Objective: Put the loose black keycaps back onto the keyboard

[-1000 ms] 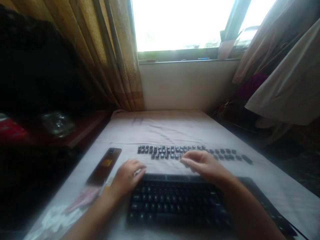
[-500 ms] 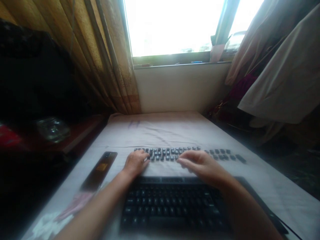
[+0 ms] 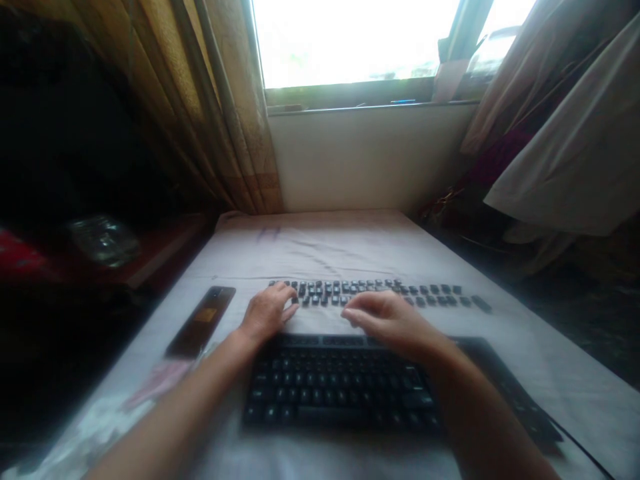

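Note:
A black keyboard (image 3: 345,390) lies on a white-covered table (image 3: 350,253) in front of me. Beyond it, loose black keycaps (image 3: 430,295) lie in two rows. My left hand (image 3: 267,312) rests at the left end of the rows, its fingers curled and its fingertips touching the keycaps there. My right hand (image 3: 387,320) hovers over the strip between the keyboard and the keycap rows, palm down, fingers together and stretched to the left. I cannot make out anything held in either hand.
A dark phone (image 3: 201,321) lies left of the keyboard, with pink and white papers (image 3: 150,393) nearer me. A dark side shelf (image 3: 150,250) with a glass object (image 3: 105,239) stands at the left. Curtains and a bright window are behind the table.
My left hand moved from the keyboard's top left corner forward to the left end of the keycap rows. My right hand shifted slightly left. The view tilted a little.

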Tool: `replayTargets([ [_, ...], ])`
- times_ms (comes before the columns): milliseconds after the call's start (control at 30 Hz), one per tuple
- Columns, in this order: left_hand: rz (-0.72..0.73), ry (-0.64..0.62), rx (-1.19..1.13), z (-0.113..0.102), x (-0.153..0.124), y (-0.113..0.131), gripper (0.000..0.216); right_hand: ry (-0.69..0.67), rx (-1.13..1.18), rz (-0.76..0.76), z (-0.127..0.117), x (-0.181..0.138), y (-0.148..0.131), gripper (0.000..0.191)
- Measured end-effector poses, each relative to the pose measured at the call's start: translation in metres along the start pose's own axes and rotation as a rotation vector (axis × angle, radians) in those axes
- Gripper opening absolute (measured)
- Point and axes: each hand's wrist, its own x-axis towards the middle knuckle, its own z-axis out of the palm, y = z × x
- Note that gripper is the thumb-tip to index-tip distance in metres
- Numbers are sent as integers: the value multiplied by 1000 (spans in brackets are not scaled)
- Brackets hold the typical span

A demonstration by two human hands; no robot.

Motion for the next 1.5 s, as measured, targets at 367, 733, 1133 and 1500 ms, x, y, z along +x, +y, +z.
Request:
replayTargets([
  [367, 87, 133, -350, -2, -77, 18, 15, -34, -148, -210, 64, 9, -1, 24],
  [733, -15, 182, -470, 2, -93, 21, 17, -77, -197, -262, 80, 8, -3, 24],
  [1133, 68, 180, -475, 3, -97, 14, 11, -107, -283, -268, 85, 9, 6, 21],
  [1500, 375, 355, -138, -2, -126, 14, 20, -41, -277, -163, 98, -3, 22, 20],
])
